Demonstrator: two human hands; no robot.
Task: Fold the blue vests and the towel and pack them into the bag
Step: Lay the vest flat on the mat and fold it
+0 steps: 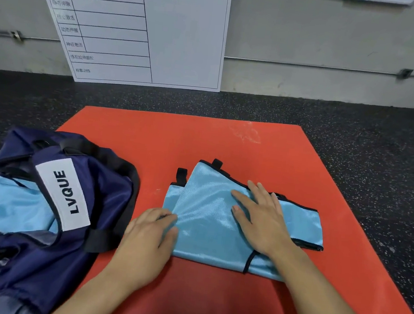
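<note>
A red mat point(228, 138) lies on speckled dark floor point(371, 129); a whiteboard point(163, 35) leans against the grey wall point(318, 27).

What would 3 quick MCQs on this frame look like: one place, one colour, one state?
1. Where does the bag lie relative to the vest on the mat?
A. to its left
B. to its right
C. on top of it

2. What colour is the mat?
A. green
B. red-orange
C. white

3. How does the right hand lie?
A. fist in the air
B. flat on the vest
C. inside the bag

Key: 1 A, the bag lies at the mat's left edge; 2 B, the mat is red-orange; 3 B, straight fingers press the cloth while the left hand pinches its near-left edge.
</note>
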